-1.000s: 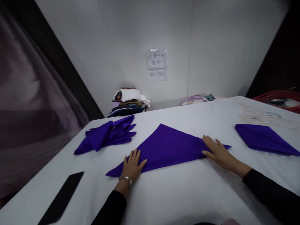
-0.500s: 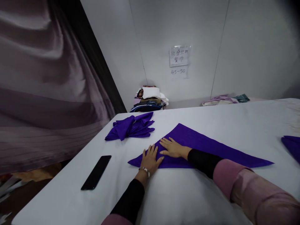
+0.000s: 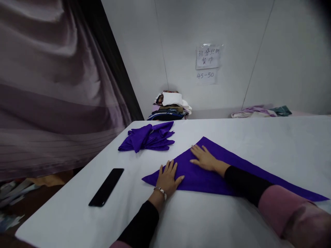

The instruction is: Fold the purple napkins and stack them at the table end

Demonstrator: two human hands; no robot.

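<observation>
A purple cloth napkin (image 3: 219, 175) lies flat on the white-covered table, folded into a large triangle with its peak pointing away from me. My left hand (image 3: 167, 179) rests flat on its left part, fingers spread, a bracelet at the wrist. Farther right, my right hand (image 3: 204, 158) is laid on the cloth just below the peak, its fingers stretched out and holding nothing. The napkin's long right corner runs out past my right forearm, which covers part of the near edge.
Several folded purple napkins (image 3: 147, 137) form a bunched heap at the table's far left. A black phone (image 3: 106, 187) lies near the left edge of the table (image 3: 64, 210). Beyond the far edge stand a clothes pile (image 3: 169, 106) and loose fabrics (image 3: 258, 112). A curtain (image 3: 51, 96) hangs at left.
My right hand has slid right across the napkin, away from my left hand, which stays in place. The view has shifted slightly.
</observation>
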